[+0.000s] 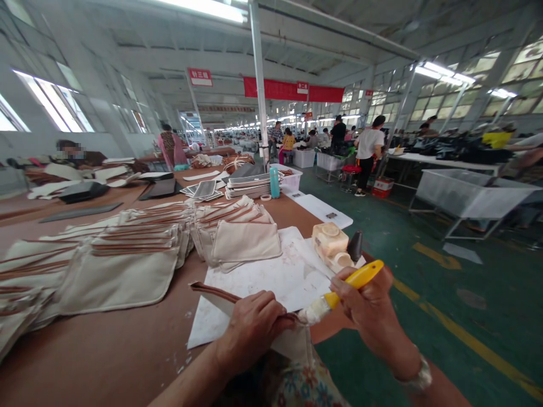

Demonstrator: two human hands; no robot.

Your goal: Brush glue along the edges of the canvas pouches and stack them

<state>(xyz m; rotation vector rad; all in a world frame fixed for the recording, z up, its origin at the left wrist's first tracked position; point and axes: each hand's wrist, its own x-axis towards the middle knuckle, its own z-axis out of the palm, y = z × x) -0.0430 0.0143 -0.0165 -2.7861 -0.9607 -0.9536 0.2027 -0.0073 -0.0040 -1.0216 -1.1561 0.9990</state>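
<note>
My left hand [254,325] is closed on a cream fabric piece [294,346] with a brown edge, near the front of the table. In my right hand [369,308] is a brush with a yellow handle [360,275]. Its whitish bristles [314,311] touch the piece's brown edge, just right of my left fingers. Beneath and behind lies a stained white sheet [271,281]. A whitish plastic container [330,240] stands past my right hand, beside a dark cone-shaped object [355,246].
Stacked cream pieces [119,277] cover the table's left and middle. Farther back are flat panels [250,182] and a turquoise bottle [275,182]. Wheeled white bins [470,195] stand on the green floor at right. Several people are in the background.
</note>
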